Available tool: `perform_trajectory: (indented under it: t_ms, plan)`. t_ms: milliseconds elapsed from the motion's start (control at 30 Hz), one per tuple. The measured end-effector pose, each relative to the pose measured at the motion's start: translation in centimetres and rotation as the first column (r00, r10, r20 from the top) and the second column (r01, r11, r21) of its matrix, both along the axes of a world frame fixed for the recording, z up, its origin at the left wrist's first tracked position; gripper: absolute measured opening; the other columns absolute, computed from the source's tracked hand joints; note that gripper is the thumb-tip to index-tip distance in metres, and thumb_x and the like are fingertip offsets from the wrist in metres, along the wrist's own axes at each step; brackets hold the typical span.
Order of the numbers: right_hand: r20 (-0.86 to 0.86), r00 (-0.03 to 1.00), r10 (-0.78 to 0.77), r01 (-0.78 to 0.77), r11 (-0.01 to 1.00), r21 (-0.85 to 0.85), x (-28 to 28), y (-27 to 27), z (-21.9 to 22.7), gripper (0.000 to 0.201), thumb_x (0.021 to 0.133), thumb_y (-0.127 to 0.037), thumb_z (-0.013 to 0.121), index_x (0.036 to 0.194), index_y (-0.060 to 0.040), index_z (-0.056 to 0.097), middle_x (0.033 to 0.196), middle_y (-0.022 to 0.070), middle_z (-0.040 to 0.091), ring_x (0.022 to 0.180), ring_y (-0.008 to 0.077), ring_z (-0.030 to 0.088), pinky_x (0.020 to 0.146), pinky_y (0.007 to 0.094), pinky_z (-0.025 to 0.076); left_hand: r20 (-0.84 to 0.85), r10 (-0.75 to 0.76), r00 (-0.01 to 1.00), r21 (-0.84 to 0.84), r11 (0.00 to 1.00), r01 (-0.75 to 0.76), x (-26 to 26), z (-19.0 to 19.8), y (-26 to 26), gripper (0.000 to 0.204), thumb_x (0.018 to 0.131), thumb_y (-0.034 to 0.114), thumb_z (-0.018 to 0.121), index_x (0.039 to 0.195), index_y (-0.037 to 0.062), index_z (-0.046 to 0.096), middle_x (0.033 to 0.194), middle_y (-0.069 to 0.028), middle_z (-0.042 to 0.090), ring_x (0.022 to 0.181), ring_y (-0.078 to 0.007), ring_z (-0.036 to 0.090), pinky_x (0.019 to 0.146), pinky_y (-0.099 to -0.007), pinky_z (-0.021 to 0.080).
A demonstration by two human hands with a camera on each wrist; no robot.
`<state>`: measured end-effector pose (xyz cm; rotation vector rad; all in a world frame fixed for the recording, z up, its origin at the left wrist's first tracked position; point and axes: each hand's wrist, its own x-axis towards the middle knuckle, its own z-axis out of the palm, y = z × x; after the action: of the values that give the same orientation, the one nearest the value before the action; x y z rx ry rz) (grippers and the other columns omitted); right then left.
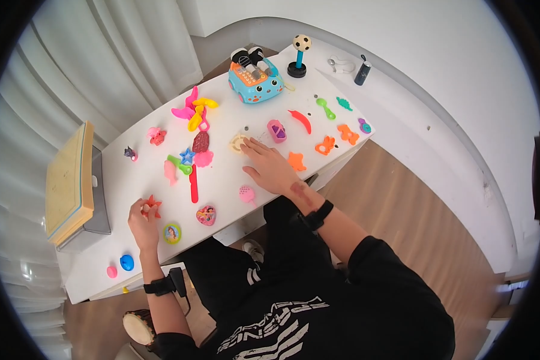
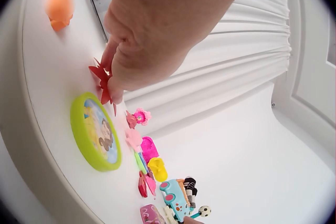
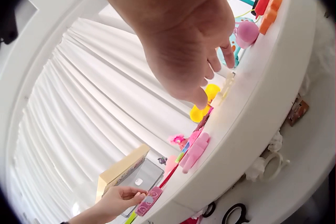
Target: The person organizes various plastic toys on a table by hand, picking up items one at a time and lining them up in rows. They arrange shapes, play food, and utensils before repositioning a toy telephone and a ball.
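My left hand (image 1: 143,226) pinches a red star-shaped toy (image 1: 153,206) at the left of the white table. In the left wrist view the toy (image 2: 102,81) stands tilted on edge between thumb and fingers. A round green-rimmed picture disc (image 1: 172,233) and a heart-shaped pink picture piece (image 1: 206,215) lie close by. Mid-table, my right hand (image 1: 269,165) is spread palm down, its fingertips overlapping the cream ring-shaped toy (image 1: 238,143). A pink-and-purple oval toy (image 1: 276,131) lies just beyond that hand, and an orange star-like piece (image 1: 296,161) lies beside it.
A yellow-lidded box (image 1: 72,186) stands at the left end. At the back are a blue toy phone car (image 1: 255,84) and a soccer-ball stand (image 1: 299,57). Several small colourful toys, including a red knife (image 1: 194,185), are scattered between. The table's front edge runs close to my body.
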<state>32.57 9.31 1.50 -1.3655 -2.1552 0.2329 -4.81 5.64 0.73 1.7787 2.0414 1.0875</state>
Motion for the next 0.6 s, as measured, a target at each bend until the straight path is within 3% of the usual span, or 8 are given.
perform_trajectory:
  t_ms: [67, 133, 200, 233, 333, 433, 533, 600]
  plan:
    - [-0.057, 0.998, 0.011, -0.01, 1.0, 0.017, -0.4, -2.1, 0.7, 0.047, 0.098, -0.021, 0.065, 0.14, -0.002, 0.056, 0.15, 0.0147, 0.055, 0.142, 0.029, 0.049, 0.109, 0.0444, 0.044, -0.066, 0.021, 0.998, 0.102, 0.995, -0.015, -0.3, -0.5, -0.3, 0.026, 0.088, -0.003, 0.074, 0.113, -0.0086, 0.066, 0.103, -0.0193, 0.072, 0.096, -0.0281, 0.073, 0.089, -0.0365, 0.061]
    - [-0.121, 0.992, 0.021, -0.017, 0.999, 0.034, -1.1, -4.3, 1.1, 0.043, 0.099, -0.02, 0.065, 0.138, -0.0031, 0.06, 0.146, 0.0141, 0.059, 0.14, 0.0282, 0.052, 0.109, 0.0437, 0.044, 0.04, -0.004, 0.999, 0.105, 0.995, 0.0, 0.2, -0.1, -0.2, 0.024, 0.087, -0.002, 0.076, 0.108, -0.0087, 0.066, 0.107, -0.0213, 0.071, 0.098, -0.0302, 0.072, 0.096, -0.0393, 0.06]
    - [-0.159, 0.975, 0.158, -0.166, 0.985, -0.04, -1.4, -6.5, 0.6, 0.036, 0.099, -0.016, 0.066, 0.133, -0.0058, 0.065, 0.138, 0.0116, 0.066, 0.135, 0.0264, 0.057, 0.108, 0.0417, 0.045, 0.053, 0.006, 0.999, 0.11, 0.994, -0.012, -0.1, -0.3, 0.1, 0.025, 0.086, -0.001, 0.077, 0.107, -0.0085, 0.065, 0.103, -0.0208, 0.071, 0.094, -0.0323, 0.072, 0.09, -0.0396, 0.059]
    - [-0.155, 0.975, 0.161, -0.173, 0.983, -0.061, -1.5, -7.2, 0.5, 0.036, 0.099, -0.016, 0.066, 0.133, -0.0058, 0.065, 0.138, 0.0116, 0.066, 0.135, 0.0264, 0.057, 0.108, 0.0417, 0.045, 0.065, 0.008, 0.998, 0.116, 0.993, -0.015, 0.0, -0.8, 0.2, 0.027, 0.084, 0.001, 0.079, 0.105, -0.0082, 0.065, 0.099, -0.0202, 0.071, 0.091, -0.0344, 0.072, 0.084, -0.0398, 0.059]
    - [-0.207, 0.971, 0.119, -0.112, 0.993, 0.043, -1.7, -9.3, 0.3, 0.036, 0.096, -0.008, 0.068, 0.132, -0.0065, 0.067, 0.137, 0.0081, 0.067, 0.134, 0.0241, 0.059, 0.105, 0.0393, 0.046, -0.016, 0.049, 0.999, 0.003, 0.999, -0.049, 1.3, 1.0, -0.3, 0.024, 0.085, 0.004, 0.079, 0.1, -0.0062, 0.064, 0.102, -0.0211, 0.072, 0.092, -0.0357, 0.072, 0.085, -0.0423, 0.057]
    - [-0.228, 0.968, 0.106, -0.094, 0.994, 0.062, -1.8, -10.1, 0.5, 0.037, 0.095, -0.007, 0.067, 0.132, -0.0061, 0.067, 0.136, 0.008, 0.067, 0.133, 0.0243, 0.059, 0.105, 0.0394, 0.046, -0.095, 0.048, 0.994, 0.081, 0.996, -0.041, 1.5, 1.4, 0.0, 0.023, 0.086, 0.007, 0.079, 0.099, -0.0038, 0.064, 0.109, -0.0222, 0.073, 0.095, -0.0381, 0.072, 0.085, -0.0447, 0.056]
    - [-0.198, 0.977, 0.083, -0.066, 0.994, 0.089, -1.5, -9.9, 0.8, 0.038, 0.095, -0.008, 0.066, 0.132, -0.0038, 0.064, 0.135, 0.0124, 0.067, 0.133, 0.0269, 0.058, 0.104, 0.041, 0.047, -0.062, 0.057, 0.996, 0.216, 0.975, -0.043, 2.1, 2.7, 0.5, 0.02, 0.087, 0.007, 0.078, 0.099, -0.0026, 0.065, 0.112, -0.0211, 0.072, 0.096, -0.0353, 0.072, 0.083, -0.0434, 0.057]
    - [-0.232, 0.97, 0.078, -0.056, 0.993, 0.102, -1.5, -9.5, 1.0, 0.04, 0.094, -0.008, 0.067, 0.135, -0.004, 0.062, 0.138, 0.0131, 0.065, 0.132, 0.0281, 0.058, 0.104, 0.0415, 0.047, 0.185, -0.016, 0.983, 0.178, 0.984, -0.017, 4.2, 4.5, -0.1, 0.02, 0.088, 0.005, 0.078, 0.102, -0.0017, 0.065, 0.113, -0.0201, 0.072, 0.096, -0.0308, 0.072, 0.08, -0.0402, 0.058]
